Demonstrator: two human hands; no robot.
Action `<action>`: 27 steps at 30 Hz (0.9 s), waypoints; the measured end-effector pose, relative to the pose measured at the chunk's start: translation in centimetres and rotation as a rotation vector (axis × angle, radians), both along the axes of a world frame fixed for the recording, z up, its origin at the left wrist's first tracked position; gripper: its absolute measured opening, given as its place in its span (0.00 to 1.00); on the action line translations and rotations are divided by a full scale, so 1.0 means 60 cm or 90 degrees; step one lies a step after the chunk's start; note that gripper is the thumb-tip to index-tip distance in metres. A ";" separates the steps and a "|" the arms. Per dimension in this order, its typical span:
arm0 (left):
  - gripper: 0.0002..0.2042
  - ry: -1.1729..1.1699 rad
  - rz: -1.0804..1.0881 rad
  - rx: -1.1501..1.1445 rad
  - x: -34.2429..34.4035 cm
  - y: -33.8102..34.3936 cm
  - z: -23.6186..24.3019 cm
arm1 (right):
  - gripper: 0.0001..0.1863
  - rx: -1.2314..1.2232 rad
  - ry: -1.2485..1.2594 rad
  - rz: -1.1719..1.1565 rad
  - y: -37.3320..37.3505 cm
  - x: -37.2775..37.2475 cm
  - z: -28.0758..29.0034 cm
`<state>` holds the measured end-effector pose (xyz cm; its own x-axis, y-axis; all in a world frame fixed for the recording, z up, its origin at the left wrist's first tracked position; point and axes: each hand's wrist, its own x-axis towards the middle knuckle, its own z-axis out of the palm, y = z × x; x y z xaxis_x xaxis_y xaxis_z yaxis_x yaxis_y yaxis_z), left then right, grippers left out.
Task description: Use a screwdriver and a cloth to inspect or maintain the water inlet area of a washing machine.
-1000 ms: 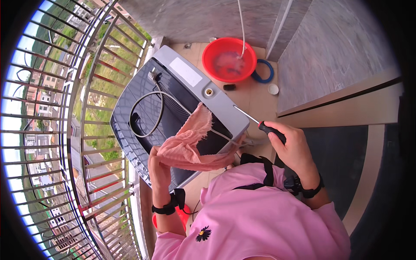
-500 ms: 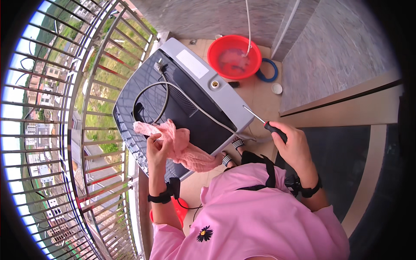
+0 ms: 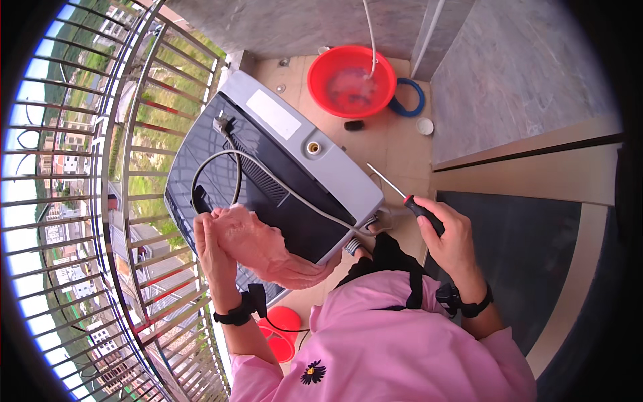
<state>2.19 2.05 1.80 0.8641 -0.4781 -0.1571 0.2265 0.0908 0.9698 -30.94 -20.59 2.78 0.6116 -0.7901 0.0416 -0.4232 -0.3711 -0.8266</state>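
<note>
In my left hand [image 3: 213, 251] is a wrinkled pink cloth [image 3: 254, 240], gripped at its far left end. The cloth hangs over the near part of the washing machine's dark lid [image 3: 261, 161] and droops past its edge. My right hand [image 3: 452, 242] is wrapped round the black and red handle of a screwdriver [image 3: 424, 214]. Its metal shaft points up and left, toward the machine's grey panel [image 3: 331, 167], and its tip appears apart from it. A grey power cord [image 3: 288, 184] loops across the lid, with its plug [image 3: 224, 122] lying at the far end.
Beyond the machine stands a red basin [image 3: 315, 94] of water with a pale hose [image 3: 372, 40] in it. A blue ring-shaped coil [image 3: 420, 104], a small white bowl [image 3: 424, 126] and a dark object [image 3: 353, 125] lie nearby. Metal railings [image 3: 144, 154] run along the left; a red container [image 3: 281, 345] stands below.
My left hand has moved left, and the pink cloth lies broader and more spread from it. My right hand still holds the screwdriver, slightly lower. The whole view has shifted a little.
</note>
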 end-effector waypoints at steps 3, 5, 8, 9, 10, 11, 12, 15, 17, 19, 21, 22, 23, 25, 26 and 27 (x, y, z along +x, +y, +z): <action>0.08 0.022 -0.071 -0.049 -0.002 -0.081 0.041 | 0.16 -0.011 -0.035 0.017 -0.022 0.018 0.008; 0.09 0.018 -0.146 -0.045 -0.014 -0.122 0.054 | 0.17 -0.013 -0.052 0.045 -0.036 0.027 0.014; 0.11 -0.181 -0.146 0.145 0.004 -0.127 -0.001 | 0.17 -0.017 -0.067 0.060 -0.049 0.037 0.011; 0.11 -0.275 -0.105 0.294 0.012 -0.120 -0.024 | 0.17 -0.015 -0.070 0.062 -0.050 0.040 0.012; 0.12 -0.368 -0.064 0.442 0.018 -0.115 -0.042 | 0.17 0.018 -0.072 0.083 -0.050 0.041 0.013; 0.14 -0.409 -0.036 0.477 0.005 -0.116 -0.047 | 0.17 0.052 -0.075 0.107 -0.052 0.044 0.011; 0.17 -0.451 -0.008 0.511 -0.011 -0.118 -0.052 | 0.17 0.054 -0.079 0.110 -0.053 0.047 0.006; 0.14 -0.816 -0.054 0.595 -0.030 -0.119 -0.058 | 0.17 0.060 -0.097 0.201 -0.050 0.052 -0.013; 0.08 -0.738 -0.131 0.521 -0.049 -0.131 -0.064 | 0.16 0.059 -0.077 0.210 -0.045 0.068 -0.012; 0.08 -0.748 -0.131 0.511 -0.075 -0.157 -0.068 | 0.16 -0.023 -0.084 0.197 -0.037 0.087 -0.022; 0.08 -0.756 -0.113 0.499 -0.072 -0.172 -0.079 | 0.17 -0.029 -0.084 0.188 -0.037 0.110 -0.019; 0.08 -0.745 -0.172 0.502 -0.069 -0.173 -0.085 | 0.17 -0.034 -0.087 0.178 -0.041 0.118 -0.018; 0.09 -0.733 -0.231 0.503 -0.069 -0.172 -0.087 | 0.17 -0.035 -0.087 0.185 -0.045 0.121 -0.016; 0.09 -0.628 -0.327 0.414 -0.083 -0.167 -0.081 | 0.18 -0.066 -0.094 0.186 -0.051 0.127 -0.013; 0.09 -0.520 -0.421 0.319 -0.092 -0.165 -0.076 | 0.18 -0.066 -0.095 0.190 -0.055 0.127 -0.016; 0.08 -0.579 -0.513 0.262 -0.101 -0.164 -0.069 | 0.18 -0.072 -0.092 0.185 -0.058 0.126 -0.020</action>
